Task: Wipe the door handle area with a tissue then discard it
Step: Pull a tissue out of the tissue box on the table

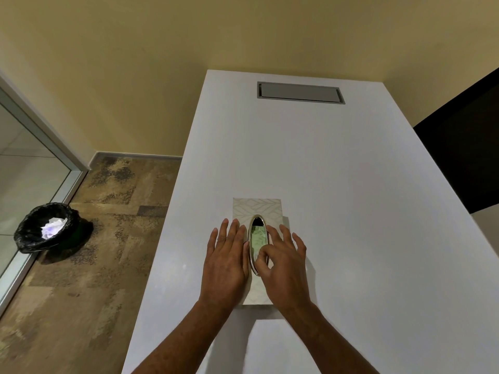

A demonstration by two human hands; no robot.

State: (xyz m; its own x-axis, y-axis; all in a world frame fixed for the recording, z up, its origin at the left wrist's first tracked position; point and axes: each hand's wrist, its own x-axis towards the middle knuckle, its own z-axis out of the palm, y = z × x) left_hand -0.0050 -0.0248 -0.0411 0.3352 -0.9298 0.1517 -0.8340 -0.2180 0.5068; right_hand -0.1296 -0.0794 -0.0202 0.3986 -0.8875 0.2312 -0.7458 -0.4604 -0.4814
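A pale patterned tissue box (266, 207) lies on the white table (351, 184), with an oval metal-rimmed opening (252, 233) on top. A whitish tissue (258, 237) shows flat inside the opening. My left hand (225, 261) rests flat on the box's left side, fingers extended, holding nothing. My right hand (282, 261) is on the right side; its thumb and forefinger come together at the opening's lower end, the other fingers spread. Whether they grip the tissue cannot be told. No door handle is in view.
A small bin (47, 228) lined with a black bag stands on the mottled brown floor at the left, with crumpled white tissue inside. A metal-framed glass panel (24, 168) runs along the far left. A grey flap (299, 93) is set into the table's far end.
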